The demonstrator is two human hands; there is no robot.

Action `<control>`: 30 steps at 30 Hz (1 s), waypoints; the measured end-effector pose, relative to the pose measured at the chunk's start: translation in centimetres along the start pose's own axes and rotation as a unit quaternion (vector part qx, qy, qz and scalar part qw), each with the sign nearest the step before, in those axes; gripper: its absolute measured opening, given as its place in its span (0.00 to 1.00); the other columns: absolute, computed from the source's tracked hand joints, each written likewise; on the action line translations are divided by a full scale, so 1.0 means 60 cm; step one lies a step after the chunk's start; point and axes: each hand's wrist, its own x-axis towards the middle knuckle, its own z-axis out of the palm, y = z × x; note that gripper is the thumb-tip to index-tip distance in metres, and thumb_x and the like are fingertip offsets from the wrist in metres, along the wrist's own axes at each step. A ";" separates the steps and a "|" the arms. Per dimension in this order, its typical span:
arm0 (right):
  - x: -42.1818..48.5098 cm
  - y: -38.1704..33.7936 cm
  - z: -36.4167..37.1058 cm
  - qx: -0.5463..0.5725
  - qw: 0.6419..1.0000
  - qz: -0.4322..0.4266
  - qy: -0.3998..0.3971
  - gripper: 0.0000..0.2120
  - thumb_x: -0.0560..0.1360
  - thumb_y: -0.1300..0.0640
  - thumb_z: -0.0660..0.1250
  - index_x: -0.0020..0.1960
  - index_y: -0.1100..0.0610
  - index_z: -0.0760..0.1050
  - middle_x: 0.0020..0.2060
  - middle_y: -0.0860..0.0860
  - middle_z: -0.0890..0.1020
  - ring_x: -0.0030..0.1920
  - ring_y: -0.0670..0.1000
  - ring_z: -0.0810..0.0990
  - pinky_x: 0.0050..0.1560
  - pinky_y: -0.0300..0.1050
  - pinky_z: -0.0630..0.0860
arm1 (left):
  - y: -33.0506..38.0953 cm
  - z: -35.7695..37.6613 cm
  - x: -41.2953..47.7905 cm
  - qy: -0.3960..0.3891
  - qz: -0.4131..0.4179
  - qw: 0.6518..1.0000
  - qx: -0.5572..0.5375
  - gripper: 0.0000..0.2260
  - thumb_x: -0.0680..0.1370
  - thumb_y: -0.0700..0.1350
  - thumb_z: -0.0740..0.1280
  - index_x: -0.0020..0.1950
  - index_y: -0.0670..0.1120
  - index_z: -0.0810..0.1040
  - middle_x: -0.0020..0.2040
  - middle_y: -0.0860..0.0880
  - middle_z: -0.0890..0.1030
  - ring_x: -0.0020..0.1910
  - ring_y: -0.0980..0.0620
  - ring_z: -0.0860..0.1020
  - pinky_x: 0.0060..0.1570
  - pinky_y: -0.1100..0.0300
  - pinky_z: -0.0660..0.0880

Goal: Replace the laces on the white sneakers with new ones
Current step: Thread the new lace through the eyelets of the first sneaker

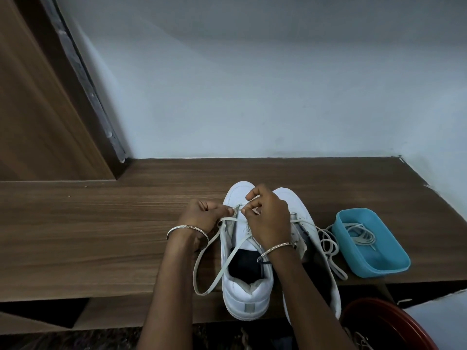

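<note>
Left hand [204,215], right hand [267,219], each grip pinched the lace [205,248] at the white sneaker's [249,294] twelve-o'clock eyelets, likely to even its ends.

We bring both forearms in from the near edge, and they converge toward the far side. Our left hand [204,215] has its fingers curled, with thumb and forefinger pinching the lace [200,294]. Our right hand [267,218] sits just to its right, back upward and fingers bent, its fingertips nipping the same lace close to the left thumb. The two hands nearly touch. A thin bangle [187,229] circles our left wrist, a second bangle [278,248] our right.
</note>
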 end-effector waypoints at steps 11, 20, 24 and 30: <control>-0.004 0.003 0.008 0.046 0.998 0.025 0.020 0.11 0.69 0.63 0.74 0.42 0.51 0.73 0.34 0.45 0.82 0.40 0.45 0.81 0.41 0.42 0.75 | -0.007 -0.005 0.007 -0.007 0.008 1.000 0.001 0.06 0.75 0.41 0.73 0.40 0.41 0.87 0.40 0.38 0.85 0.38 0.46 0.81 0.44 0.56 0.76; -0.003 0.004 0.026 0.073 0.994 0.059 0.046 0.13 0.66 0.63 0.77 0.37 0.50 0.74 0.32 0.46 0.82 0.37 0.46 0.82 0.41 0.49 0.79 | -0.019 0.002 0.015 0.046 0.080 0.993 0.070 0.03 0.72 0.40 0.76 0.42 0.47 0.87 0.38 0.42 0.86 0.38 0.46 0.83 0.47 0.46 0.80; -0.001 0.005 0.024 0.067 0.995 0.070 0.040 0.14 0.66 0.62 0.78 0.36 0.50 0.74 0.33 0.45 0.83 0.38 0.46 0.82 0.44 0.51 0.80 | -0.015 0.003 0.020 0.072 0.159 0.958 0.228 0.06 0.73 0.42 0.75 0.37 0.51 0.85 0.34 0.52 0.84 0.35 0.52 0.83 0.40 0.53 0.80; 0.000 0.003 0.014 0.090 0.992 0.090 -0.001 0.09 0.68 0.63 0.75 0.41 0.52 0.79 0.33 0.44 0.84 0.36 0.42 0.82 0.44 0.45 0.80 | -0.025 -0.013 0.027 0.080 0.158 0.957 0.229 0.10 0.80 0.38 0.65 0.41 0.50 0.76 0.39 0.54 0.81 0.39 0.55 0.78 0.42 0.59 0.73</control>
